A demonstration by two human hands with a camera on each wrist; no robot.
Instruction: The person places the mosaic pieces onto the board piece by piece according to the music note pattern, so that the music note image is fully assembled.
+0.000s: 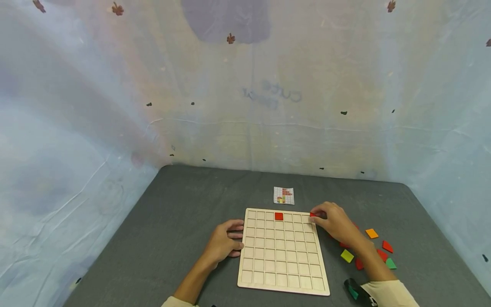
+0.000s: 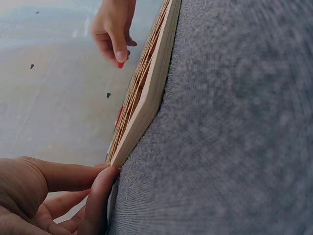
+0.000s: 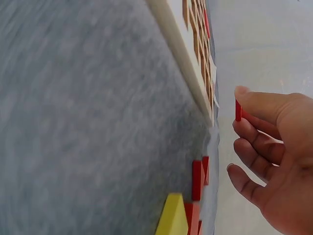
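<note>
A pale wooden grid board [image 1: 270,266] lies flat on the grey table, with one red square tile [image 1: 278,216] in its top row. My right hand [image 1: 333,221] pinches another red tile [image 3: 238,111] between thumb and fingers, at the board's upper right corner; the other fingers curl loosely. Much of that tile is hidden behind the fingertips. Along the board's left edge rests my left hand [image 1: 223,241], its thumb and fingertips touching the side of the rim. The left wrist view shows these fingers [image 2: 73,176] right at the board's corner.
Loose red, yellow, orange and green tiles lie right of the board, partly under my right forearm, among them a yellow square [image 1: 347,256] and an orange square [image 1: 371,233]. Beyond the board's top edge lies a small printed pattern card [image 1: 284,195]. A pale curtain [image 1: 245,140] hangs behind the table.
</note>
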